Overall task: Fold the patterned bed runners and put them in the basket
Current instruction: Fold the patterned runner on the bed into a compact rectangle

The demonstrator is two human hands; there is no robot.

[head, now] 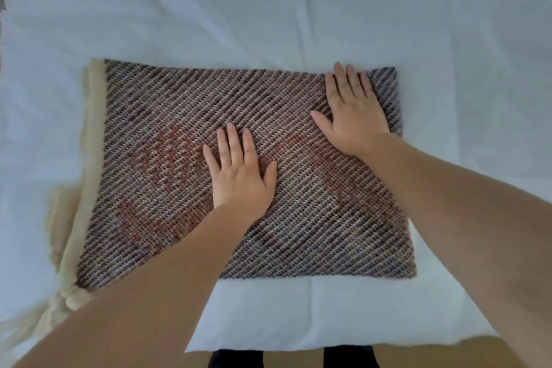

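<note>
A: Two hands, both down flat on one bed runner [313,218]. Where did it lie?

B: On the bed [268,9], folded into a rectangle, near the bed's near edge and about midway along it. White sheet showed on all four sides.

A: Left hand [239,176]?

B: Palm down at about the middle of the runner, fingers straight and slightly spread, thumb out to the right. It held nothing, only pressed on the weave.

A: Right hand [352,116]?

B: Palm down too, beside the runner's far right corner, fingertips just short of the far edge. Fingers were straight and close together, with nothing gripped.

A: Pattern?

B: Diagonal ribs in brown, grey and cream, with faint red patches on the left and right halves.

A: Anything else?

B: A cream border [92,143] ran along the runner's left side, in layers. Cream tassels [59,302] trailed from its near left corner across the sheet. Dark trouser legs [236,358] showed below the bed's near edge.
</note>
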